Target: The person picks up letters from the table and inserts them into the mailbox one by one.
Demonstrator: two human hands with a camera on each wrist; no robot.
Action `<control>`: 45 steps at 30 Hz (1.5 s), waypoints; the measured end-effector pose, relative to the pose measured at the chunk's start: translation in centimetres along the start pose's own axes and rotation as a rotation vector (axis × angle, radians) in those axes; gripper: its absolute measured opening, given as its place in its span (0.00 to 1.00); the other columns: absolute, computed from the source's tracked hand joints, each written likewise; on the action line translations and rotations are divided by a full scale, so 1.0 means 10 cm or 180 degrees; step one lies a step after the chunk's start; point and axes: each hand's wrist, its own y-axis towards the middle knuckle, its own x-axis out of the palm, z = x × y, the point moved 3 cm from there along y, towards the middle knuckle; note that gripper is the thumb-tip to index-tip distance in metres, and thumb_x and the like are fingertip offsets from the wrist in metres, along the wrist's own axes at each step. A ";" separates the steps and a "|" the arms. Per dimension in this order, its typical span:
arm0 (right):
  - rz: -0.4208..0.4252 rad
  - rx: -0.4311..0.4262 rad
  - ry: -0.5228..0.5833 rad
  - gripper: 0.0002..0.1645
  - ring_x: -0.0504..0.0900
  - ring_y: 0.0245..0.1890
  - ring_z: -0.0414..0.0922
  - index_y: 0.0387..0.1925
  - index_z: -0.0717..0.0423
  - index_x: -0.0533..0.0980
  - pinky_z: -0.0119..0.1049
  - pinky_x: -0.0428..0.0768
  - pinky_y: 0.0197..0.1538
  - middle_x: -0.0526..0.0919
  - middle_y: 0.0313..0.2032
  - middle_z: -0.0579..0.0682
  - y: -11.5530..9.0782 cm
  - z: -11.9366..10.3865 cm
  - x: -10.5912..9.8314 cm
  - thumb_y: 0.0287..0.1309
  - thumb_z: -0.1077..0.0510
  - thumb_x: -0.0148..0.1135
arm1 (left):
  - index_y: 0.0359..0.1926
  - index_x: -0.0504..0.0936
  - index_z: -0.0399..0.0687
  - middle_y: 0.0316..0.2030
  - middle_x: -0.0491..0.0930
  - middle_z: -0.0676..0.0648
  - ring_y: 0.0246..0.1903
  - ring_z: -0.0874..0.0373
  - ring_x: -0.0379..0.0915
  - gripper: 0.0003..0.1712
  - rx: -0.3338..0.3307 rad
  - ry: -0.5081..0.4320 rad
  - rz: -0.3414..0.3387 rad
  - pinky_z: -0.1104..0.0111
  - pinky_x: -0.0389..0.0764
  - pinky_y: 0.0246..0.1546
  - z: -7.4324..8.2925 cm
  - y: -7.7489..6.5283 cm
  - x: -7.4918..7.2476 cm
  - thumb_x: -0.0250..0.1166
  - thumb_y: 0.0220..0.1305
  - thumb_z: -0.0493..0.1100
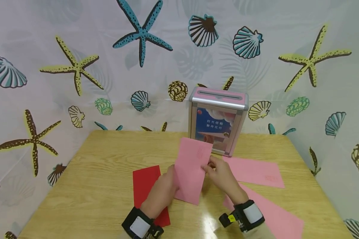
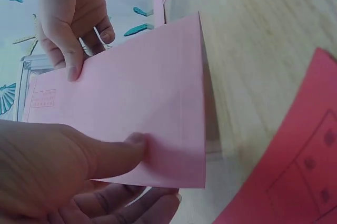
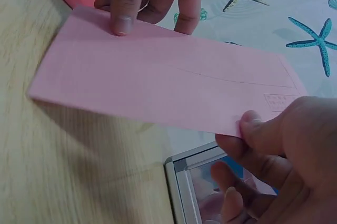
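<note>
A pink envelope [image 1: 191, 169] is held up off the table between both hands, tilted, with small red print near its upper corner. The left hand [image 1: 164, 187] pinches its left long edge, thumb on the near face and fingers behind, as the left wrist view shows. At the opposite edge, closer to the printed end, the right hand [image 1: 219, 174] pinches it between thumb and fingers. Under the left forearm lies a red envelope [image 1: 146, 181], partly covered. Two more pink envelopes lie at the right, one [image 1: 255, 172] behind the right hand and one [image 1: 275, 212] beneath the right wrist.
Behind the hands stands a pink and silver letter box [image 1: 218, 121] with a slot [image 1: 219, 95] on top and a blue picture in front. The wooden table [image 1: 107, 162] meets a curtain [image 1: 155, 76] printed with starfish and shells. Both wrists wear strapped cameras.
</note>
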 end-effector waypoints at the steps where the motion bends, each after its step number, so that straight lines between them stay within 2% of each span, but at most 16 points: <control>1: 0.0012 -0.0010 -0.0016 0.07 0.87 0.43 0.49 0.37 0.56 0.79 0.36 0.77 0.36 0.88 0.33 0.49 0.00 -0.02 -0.01 0.71 0.56 0.64 | 0.65 0.67 0.33 0.41 0.85 0.38 0.35 0.55 0.82 0.32 -0.0066 -0.0045 -0.0020 0.66 0.82 0.30 -0.01 0.01 -0.02 0.70 0.64 0.32; 2: 0.0021 -0.0024 -0.0028 0.07 0.87 0.43 0.49 0.37 0.55 0.79 0.37 0.79 0.37 0.88 0.34 0.48 -0.01 -0.03 -0.02 0.71 0.56 0.64 | 0.63 0.68 0.34 0.36 0.84 0.40 0.31 0.57 0.80 0.29 -0.0161 -0.0114 -0.0040 0.69 0.79 0.26 -0.01 0.03 -0.03 0.69 0.65 0.33; 4: 0.0017 -0.0052 -0.0025 0.06 0.87 0.44 0.48 0.39 0.54 0.81 0.38 0.81 0.40 0.88 0.35 0.48 -0.01 -0.05 -0.03 0.71 0.55 0.64 | 0.60 0.70 0.34 0.34 0.84 0.41 0.26 0.60 0.77 0.25 -0.0311 -0.0241 -0.0051 0.72 0.75 0.22 -0.02 0.03 -0.06 0.69 0.67 0.35; 7: -0.0021 -0.0166 -0.0029 0.08 0.87 0.41 0.45 0.46 0.54 0.83 0.39 0.84 0.43 0.89 0.38 0.50 -0.03 -0.08 -0.03 0.70 0.56 0.65 | 0.56 0.72 0.36 0.34 0.84 0.43 0.24 0.62 0.72 0.19 -0.0404 -0.0471 -0.0019 0.74 0.71 0.20 -0.01 0.05 -0.08 0.68 0.69 0.36; 9: -0.0042 -0.0263 -0.0012 0.11 0.88 0.41 0.46 0.50 0.55 0.83 0.40 0.85 0.43 0.90 0.40 0.52 -0.05 -0.10 -0.03 0.71 0.56 0.64 | 0.54 0.73 0.38 0.37 0.84 0.42 0.25 0.61 0.73 0.17 -0.0347 -0.0583 0.0031 0.74 0.73 0.21 0.01 0.06 -0.09 0.67 0.70 0.36; 14: 0.0027 -0.0409 -0.0090 0.09 0.89 0.40 0.47 0.48 0.57 0.83 0.43 0.87 0.44 0.90 0.41 0.54 -0.06 -0.14 -0.07 0.72 0.58 0.63 | 0.54 0.74 0.39 0.38 0.83 0.45 0.30 0.61 0.75 0.15 -0.0189 -0.0579 0.0152 0.74 0.76 0.25 0.10 0.12 -0.11 0.67 0.71 0.37; 18: 0.0064 -0.0484 -0.0193 0.07 0.85 0.33 0.43 0.43 0.57 0.82 0.38 0.84 0.39 0.89 0.35 0.52 -0.03 -0.18 -0.14 0.72 0.58 0.62 | 0.52 0.75 0.39 0.37 0.84 0.45 0.30 0.61 0.76 0.13 -0.0109 -0.0413 0.0256 0.75 0.77 0.26 0.18 0.21 -0.14 0.66 0.71 0.37; 22: 0.0161 -0.0540 -0.0353 0.08 0.75 0.24 0.40 0.35 0.56 0.78 0.32 0.75 0.29 0.81 0.26 0.48 0.02 -0.25 -0.24 0.72 0.58 0.62 | 0.51 0.75 0.39 0.38 0.84 0.44 0.29 0.61 0.75 0.12 -0.0028 -0.0305 0.0295 0.75 0.77 0.26 0.31 0.34 -0.18 0.64 0.73 0.40; 25: 0.0272 -0.0635 -0.0470 0.10 0.70 0.20 0.39 0.32 0.57 0.76 0.30 0.71 0.25 0.76 0.23 0.47 0.05 -0.33 -0.35 0.71 0.59 0.63 | 0.52 0.76 0.38 0.37 0.84 0.44 0.28 0.61 0.75 0.12 0.0105 -0.0284 0.0329 0.75 0.78 0.26 0.43 0.44 -0.24 0.63 0.75 0.41; 27: 0.0357 -0.0726 -0.0548 0.09 0.69 0.19 0.39 0.32 0.58 0.76 0.30 0.69 0.24 0.74 0.22 0.47 0.09 -0.40 -0.43 0.71 0.60 0.64 | 0.53 0.76 0.38 0.35 0.84 0.45 0.27 0.61 0.76 0.12 0.0254 -0.0223 0.0424 0.74 0.78 0.26 0.51 0.51 -0.30 0.62 0.75 0.41; 31: 0.0560 -0.0995 -0.0673 0.06 0.71 0.19 0.40 0.36 0.60 0.77 0.30 0.70 0.23 0.76 0.22 0.49 0.18 -0.57 -0.63 0.70 0.61 0.64 | 0.51 0.76 0.37 0.31 0.82 0.45 0.25 0.61 0.76 0.10 0.0526 -0.0115 0.0619 0.73 0.77 0.24 0.63 0.68 -0.46 0.60 0.76 0.40; 33: 0.0653 -0.1119 -0.0683 0.05 0.73 0.20 0.41 0.39 0.62 0.78 0.31 0.72 0.24 0.79 0.23 0.52 0.23 -0.64 -0.73 0.70 0.62 0.64 | 0.50 0.75 0.37 0.30 0.81 0.46 0.24 0.60 0.76 0.10 0.0616 -0.0165 0.0621 0.72 0.76 0.23 0.69 0.76 -0.55 0.59 0.77 0.41; 36: 0.0795 -0.1283 -0.0673 0.08 0.79 0.23 0.44 0.46 0.64 0.79 0.32 0.76 0.26 0.84 0.28 0.56 0.28 -0.76 -0.87 0.70 0.62 0.63 | 0.53 0.75 0.35 0.34 0.82 0.44 0.27 0.58 0.80 0.13 0.0799 -0.0274 0.0607 0.71 0.79 0.26 0.77 0.88 -0.68 0.60 0.76 0.41; 40: 0.1003 -0.1453 -0.0691 0.12 0.84 0.26 0.48 0.51 0.66 0.79 0.36 0.79 0.29 0.87 0.34 0.61 0.33 -0.90 -1.05 0.70 0.63 0.63 | 0.58 0.73 0.30 0.43 0.84 0.38 0.38 0.54 0.85 0.18 0.1050 -0.0405 0.0674 0.68 0.85 0.34 0.90 1.02 -0.87 0.61 0.74 0.38; 42: 0.1103 -0.1544 -0.0722 0.14 0.84 0.28 0.50 0.54 0.67 0.78 0.36 0.78 0.30 0.88 0.37 0.62 0.34 -0.97 -1.13 0.70 0.64 0.62 | 0.59 0.72 0.29 0.44 0.84 0.37 0.40 0.52 0.85 0.20 0.1145 -0.0461 0.0733 0.67 0.86 0.36 0.96 1.08 -0.96 0.61 0.74 0.38; 45: 0.1258 -0.1673 -0.0772 0.15 0.79 0.25 0.50 0.54 0.68 0.78 0.35 0.72 0.29 0.87 0.36 0.63 0.36 -1.09 -1.24 0.71 0.63 0.61 | 0.62 0.72 0.30 0.47 0.83 0.38 0.40 0.52 0.84 0.21 0.1281 -0.0545 0.0824 0.67 0.86 0.36 1.05 1.16 -1.10 0.60 0.74 0.37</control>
